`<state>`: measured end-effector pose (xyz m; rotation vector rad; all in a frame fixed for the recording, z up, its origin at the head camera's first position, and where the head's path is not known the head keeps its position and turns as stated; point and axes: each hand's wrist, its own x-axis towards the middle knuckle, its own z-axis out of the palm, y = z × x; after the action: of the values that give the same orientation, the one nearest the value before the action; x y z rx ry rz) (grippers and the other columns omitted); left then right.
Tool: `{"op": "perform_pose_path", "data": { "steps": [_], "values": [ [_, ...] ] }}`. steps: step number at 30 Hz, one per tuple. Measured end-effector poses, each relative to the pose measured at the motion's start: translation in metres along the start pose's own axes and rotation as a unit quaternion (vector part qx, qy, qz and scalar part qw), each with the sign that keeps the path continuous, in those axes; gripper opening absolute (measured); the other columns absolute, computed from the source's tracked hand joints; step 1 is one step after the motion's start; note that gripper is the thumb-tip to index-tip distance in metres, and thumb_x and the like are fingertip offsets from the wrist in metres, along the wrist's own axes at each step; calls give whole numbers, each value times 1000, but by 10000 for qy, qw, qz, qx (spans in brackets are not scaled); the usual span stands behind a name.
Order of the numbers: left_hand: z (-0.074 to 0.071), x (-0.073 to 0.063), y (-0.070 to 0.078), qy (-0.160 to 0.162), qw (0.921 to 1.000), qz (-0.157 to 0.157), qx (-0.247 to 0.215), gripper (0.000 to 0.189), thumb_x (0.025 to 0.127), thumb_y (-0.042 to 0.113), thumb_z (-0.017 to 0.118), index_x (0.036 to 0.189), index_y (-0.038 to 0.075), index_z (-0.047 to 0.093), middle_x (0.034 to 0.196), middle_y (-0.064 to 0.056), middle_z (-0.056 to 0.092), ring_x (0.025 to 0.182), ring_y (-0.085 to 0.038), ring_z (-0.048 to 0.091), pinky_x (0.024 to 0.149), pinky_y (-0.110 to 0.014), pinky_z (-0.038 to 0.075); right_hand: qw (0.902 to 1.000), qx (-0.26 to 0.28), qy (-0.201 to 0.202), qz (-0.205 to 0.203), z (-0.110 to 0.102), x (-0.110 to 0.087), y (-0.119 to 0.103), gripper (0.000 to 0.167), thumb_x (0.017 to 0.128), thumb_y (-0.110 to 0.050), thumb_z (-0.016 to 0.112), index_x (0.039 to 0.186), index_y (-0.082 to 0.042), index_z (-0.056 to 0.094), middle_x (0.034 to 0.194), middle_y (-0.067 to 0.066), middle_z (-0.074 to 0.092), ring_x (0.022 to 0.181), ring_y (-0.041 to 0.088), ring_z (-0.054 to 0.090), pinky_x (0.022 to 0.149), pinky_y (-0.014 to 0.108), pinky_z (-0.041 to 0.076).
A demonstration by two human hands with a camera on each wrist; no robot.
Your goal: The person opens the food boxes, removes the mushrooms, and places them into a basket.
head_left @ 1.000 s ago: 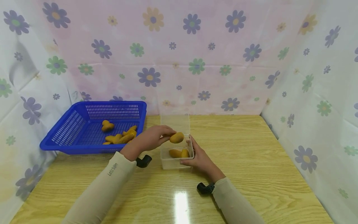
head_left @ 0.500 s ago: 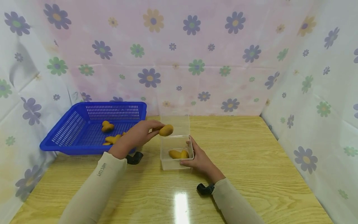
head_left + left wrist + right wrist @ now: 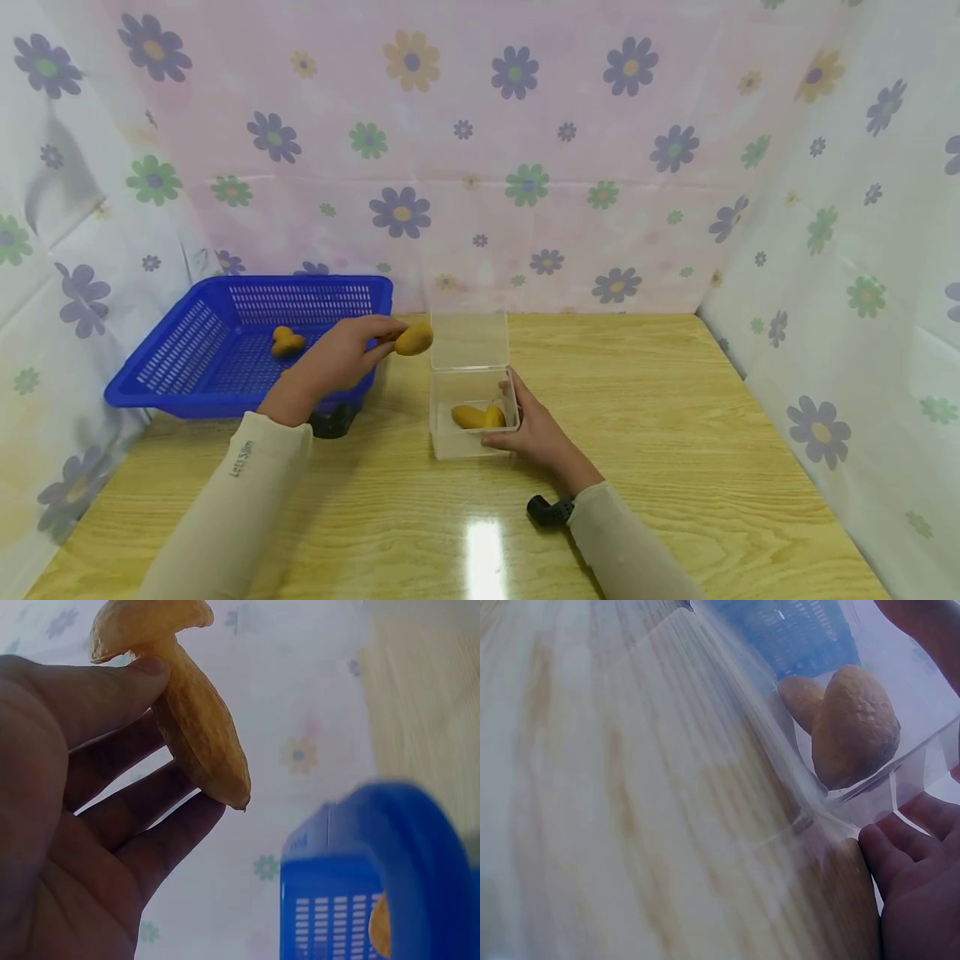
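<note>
My left hand [image 3: 333, 358] pinches a yellow-brown mushroom [image 3: 414, 339] by its stem, between thumb and fingers. In the left wrist view, the cap of this mushroom [image 3: 199, 724] points up and the stem end slants down past the fingers. It hangs in the air between the blue basket and a clear plastic box [image 3: 457, 447]. My right hand [image 3: 538, 429] grips that box by its right side, thumb at the front and fingers behind. Inside the box lies a mushroom [image 3: 468, 416], its cap [image 3: 855, 727] large in the right wrist view. The box's lid [image 3: 470, 340] stands hinged back.
A blue perforated basket [image 3: 187, 333] stands at the back left, with a mushroom [image 3: 287, 342] in it; my left forearm hides part of its inside. The wooden table [image 3: 637, 417] ends at a flowered cloth [image 3: 480, 167] at the back and sides.
My left hand has moved left, away from over the box toward the basket, with the mushroom still pinched. The right hand and the box have stayed in place.
</note>
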<state>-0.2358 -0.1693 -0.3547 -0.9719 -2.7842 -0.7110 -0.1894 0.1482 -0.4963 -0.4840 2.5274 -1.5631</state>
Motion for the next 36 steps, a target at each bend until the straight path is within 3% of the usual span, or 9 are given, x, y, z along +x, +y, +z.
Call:
{"op": "perform_pose_path", "data": {
  "steps": [7, 16, 24, 36],
  "values": [
    [-12, -9, -11, -174, 9984, -519, -118, 36, 100, 14, 54, 135, 11, 58, 127, -12, 63, 113, -30, 61, 94, -51, 51, 9998, 67, 12, 186, -1, 0, -2, 117, 72, -37, 86, 152, -48, 0, 159, 1, 28, 139, 30, 41, 110, 52, 39],
    [-20, -21, -25, -8, 9982, -595, 52, 34, 100, 12, 52, 133, 6, 59, 125, -16, 64, 115, -37, 60, 95, -56, 49, 9994, 123, -103, 293, 0, 1, -1, 118, 75, -30, 85, 157, -30, 0, 160, 10, 25, 140, 35, 37, 111, 55, 36],
    [-26, -33, -38, -134, 9939, -1091, 111, 37, 102, 17, 51, 138, 9, 55, 131, -18, 60, 115, -38, 59, 92, -57, 49, 9999, 64, 33, 144, 0, 0, -1, 117, 72, -40, 85, 152, -47, 1, 159, 3, 28, 139, 33, 40, 109, 53, 39],
    [-32, -50, -60, -218, 9897, -1408, 119, 38, 103, 19, 48, 138, 6, 54, 131, -22, 59, 111, -38, 60, 89, -56, 50, 9999, -86, 38, 76, 2, 1, -1, 118, 72, -41, 85, 153, -46, 0, 156, 5, 32, 137, 33, 43, 108, 53, 41]
  ]
}}
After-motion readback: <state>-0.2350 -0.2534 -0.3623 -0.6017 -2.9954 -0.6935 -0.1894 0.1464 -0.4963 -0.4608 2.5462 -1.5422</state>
